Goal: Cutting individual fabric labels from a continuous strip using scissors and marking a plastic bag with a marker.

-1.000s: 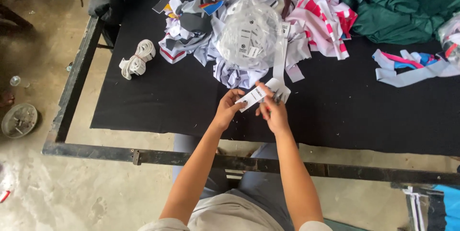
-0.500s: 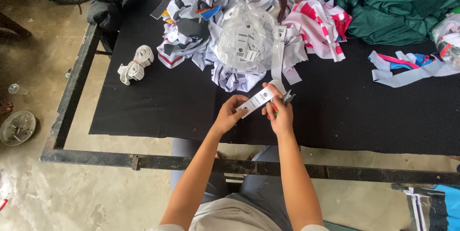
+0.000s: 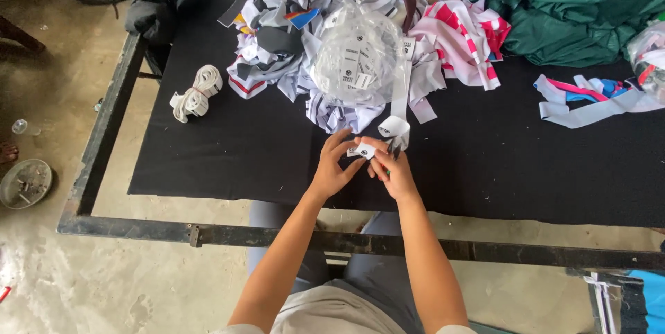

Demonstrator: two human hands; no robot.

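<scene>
label [image 3: 365, 150] between hands [image 3: 364, 168] | scrap pile [image 3: 332, 50] behind (on table [image 3: 208, 161]) | elastic roll [image 3: 196, 93] left

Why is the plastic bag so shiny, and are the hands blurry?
Head view: soft, even daylight, no hard shadows on the black cloth. The clear bag catches pale glare, so the tags inside look washed out. Both hands, left hand and right hand, are fairly sharp; the small white label between them is slightly soft.
</scene>
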